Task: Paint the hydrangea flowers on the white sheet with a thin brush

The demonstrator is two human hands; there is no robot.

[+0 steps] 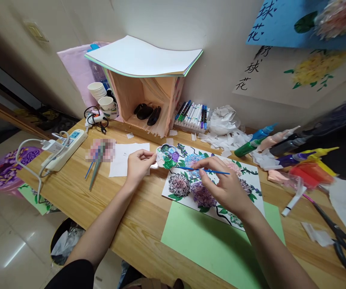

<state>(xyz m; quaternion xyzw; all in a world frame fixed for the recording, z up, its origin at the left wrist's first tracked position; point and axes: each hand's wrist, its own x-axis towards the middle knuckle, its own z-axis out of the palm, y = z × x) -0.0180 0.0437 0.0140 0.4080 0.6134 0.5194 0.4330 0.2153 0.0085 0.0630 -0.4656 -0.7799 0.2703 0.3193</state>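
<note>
My left hand (138, 165) pinches the edge of a small round paint palette (170, 162), whose wells hold green, purple and pale blue paint. In my right hand (224, 182) is a thin blue paintbrush (210, 171), its tip at the palette's right side by the green paint. Below both lies a white sheet with painted flowers (173, 192), in purple, blue, pink and dark tones with green leaves. My right hand and forearm cover part of it. A light green sheet (197, 237) lies partly under the painting.
Paint bottles (248, 147), scissors (338, 233) and paper scraps lie on the right. Markers (192, 114) and a box (148, 96) topped with paper stand behind. At left are a blank white sheet (120, 160), brushes (96, 170), a power strip (66, 150) and paper cups (106, 103).
</note>
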